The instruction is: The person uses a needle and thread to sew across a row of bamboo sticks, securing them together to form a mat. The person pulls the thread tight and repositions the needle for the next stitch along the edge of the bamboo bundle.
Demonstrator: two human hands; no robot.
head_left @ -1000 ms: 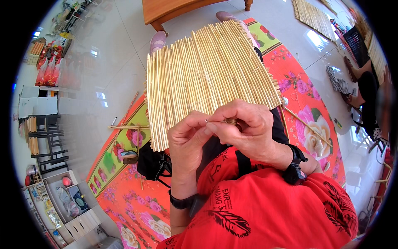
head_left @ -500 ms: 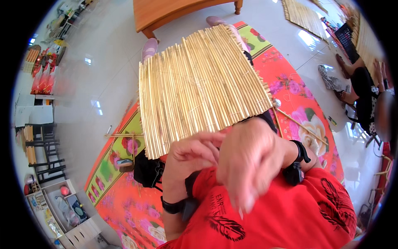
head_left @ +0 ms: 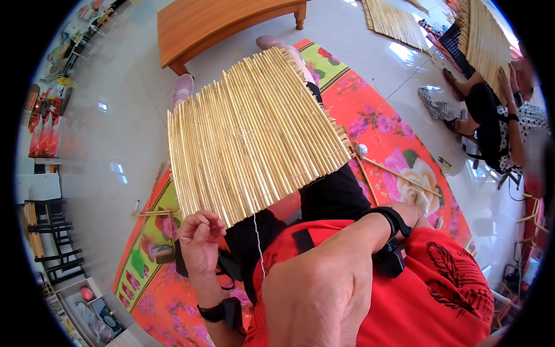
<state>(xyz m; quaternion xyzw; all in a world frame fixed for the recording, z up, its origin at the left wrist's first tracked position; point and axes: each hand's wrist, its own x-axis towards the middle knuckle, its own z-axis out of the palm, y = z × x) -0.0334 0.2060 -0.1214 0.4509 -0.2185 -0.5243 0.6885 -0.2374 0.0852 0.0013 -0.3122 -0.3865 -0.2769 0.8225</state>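
A mat of straight, pale yellow stalks [head_left: 260, 127] lies across my lap and legs, its rows bound with thin thread. From its near edge a white thread [head_left: 258, 240] runs down to my right hand [head_left: 318, 289], which is close to the camera with its back turned up. The fingers of that hand are mostly hidden, but the thread looks drawn tight toward them. Beside the near left corner of the mat, my left hand [head_left: 199, 237] has its fingers curled in near the thumb. Whatever they may hold is too small to make out.
Beyond my feet stands a wooden table [head_left: 225, 29]. A red floral cloth [head_left: 399, 150] covers the floor beneath me, with sticks [head_left: 404, 175] and a white ball [head_left: 361, 150] on it. Another person [head_left: 497, 121] sits at the right. A box of odds and ends [head_left: 87, 312] is at lower left.
My hands have separated: the right came down and nearer to me, stretching the white thread from the mat, while the left moved left to the mat's corner. The whole view shifted slightly.
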